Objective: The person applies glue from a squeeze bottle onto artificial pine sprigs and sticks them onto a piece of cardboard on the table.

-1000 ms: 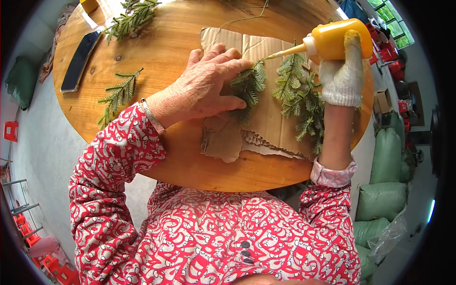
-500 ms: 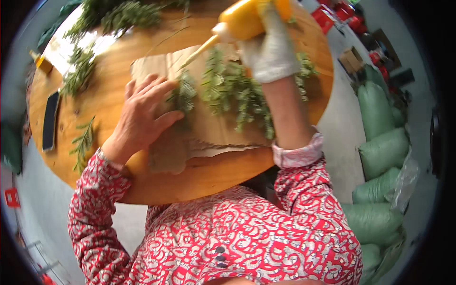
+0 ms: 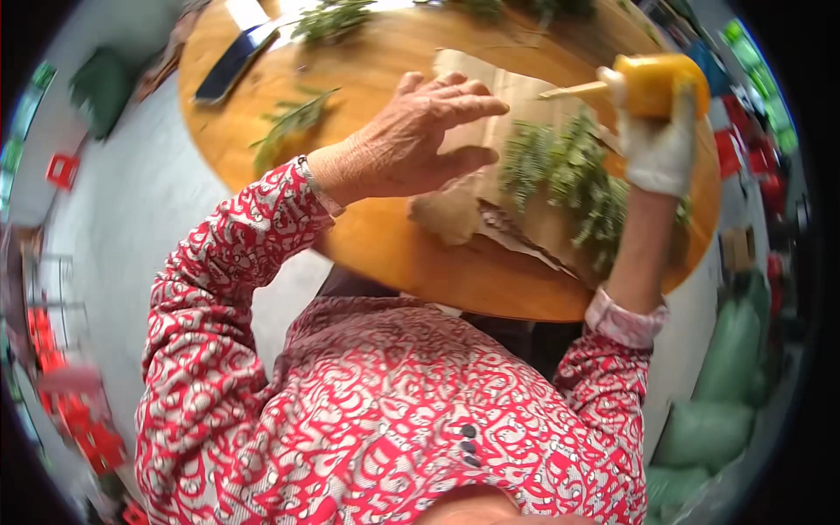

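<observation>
My bare left hand (image 3: 411, 140) hovers over the left edge of a torn brown cardboard sheet (image 3: 518, 94), its fingers apart and nothing visible in them. In a white glove, my right hand (image 3: 656, 157) grips a yellow-orange squeeze bottle (image 3: 656, 86). The bottle is tipped on its side, and its long, thin nozzle (image 3: 573, 91) points left above the cardboard. Several green needle-leaf sprigs (image 3: 573, 171) lie on the sheet between my hands, just below the nozzle. A single loose sprig (image 3: 293, 122) rests on the wooden table, left of my left hand.
The round wooden table (image 3: 402, 254) curves around in front of me. A dark phone (image 3: 234, 68) lies near its left edge, with more greenery (image 3: 332, 19) at the far side. Green sacks (image 3: 726, 359) stand on the floor at right; a green sack (image 3: 101, 92) sits far left.
The whole view has swung, so the table sits further right and higher. My left hand has come off the sprig it was beside. My right hand still holds the bottle.
</observation>
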`<state>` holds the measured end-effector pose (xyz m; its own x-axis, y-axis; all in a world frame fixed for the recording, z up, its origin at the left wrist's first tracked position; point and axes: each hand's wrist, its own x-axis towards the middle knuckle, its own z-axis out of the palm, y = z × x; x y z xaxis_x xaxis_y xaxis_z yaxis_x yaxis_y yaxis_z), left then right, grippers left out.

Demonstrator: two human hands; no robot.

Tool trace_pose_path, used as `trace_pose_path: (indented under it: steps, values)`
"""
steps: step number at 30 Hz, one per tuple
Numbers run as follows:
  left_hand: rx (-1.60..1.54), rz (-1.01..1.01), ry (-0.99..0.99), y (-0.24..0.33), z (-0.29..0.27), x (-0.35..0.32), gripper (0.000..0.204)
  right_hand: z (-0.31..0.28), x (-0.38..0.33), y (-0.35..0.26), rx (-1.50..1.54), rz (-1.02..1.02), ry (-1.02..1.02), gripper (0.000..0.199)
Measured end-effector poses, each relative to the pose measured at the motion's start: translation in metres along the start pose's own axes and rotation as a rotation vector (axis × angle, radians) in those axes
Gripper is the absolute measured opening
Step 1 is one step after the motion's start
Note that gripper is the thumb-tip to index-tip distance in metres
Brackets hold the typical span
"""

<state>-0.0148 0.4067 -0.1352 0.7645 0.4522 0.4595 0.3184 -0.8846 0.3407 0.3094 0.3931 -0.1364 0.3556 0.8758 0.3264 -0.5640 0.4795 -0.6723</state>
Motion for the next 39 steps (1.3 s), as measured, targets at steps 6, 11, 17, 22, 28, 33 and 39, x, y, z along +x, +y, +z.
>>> trace_pose_path:
  steps: [6,11,17,22,28,33,39]
  values:
    - [0.619,-0.324,0.24,-0.029,-0.071,-0.119,0.049,0.042,-0.019,0.007,-0.022,0.037,0.013,0.057]
    - [0.787,-0.592,0.141,-0.032,-0.087,-0.15,0.045,0.045,-0.028,0.011,-0.028,0.057,0.038,0.058]
    - [0.541,-0.516,0.308,-0.029,-0.084,-0.129,0.043,0.024,-0.017,0.013,-0.016,0.042,0.036,0.059]
    - [0.448,-0.506,0.275,-0.004,-0.058,-0.063,0.04,-0.001,-0.004,0.009,0.028,0.065,0.064,0.062]
    - [0.479,-0.383,0.033,0.027,-0.014,-0.001,0.038,0.007,0.0,0.013,0.051,0.063,0.026,0.064]
    - [0.449,-0.295,-0.1,0.04,0.006,0.003,0.028,0.015,-0.004,0.013,0.006,0.072,-0.011,0.06]
    - [0.421,-0.159,0.057,0.037,-0.007,-0.014,0.028,0.031,-0.018,0.016,0.04,0.073,0.001,0.059]
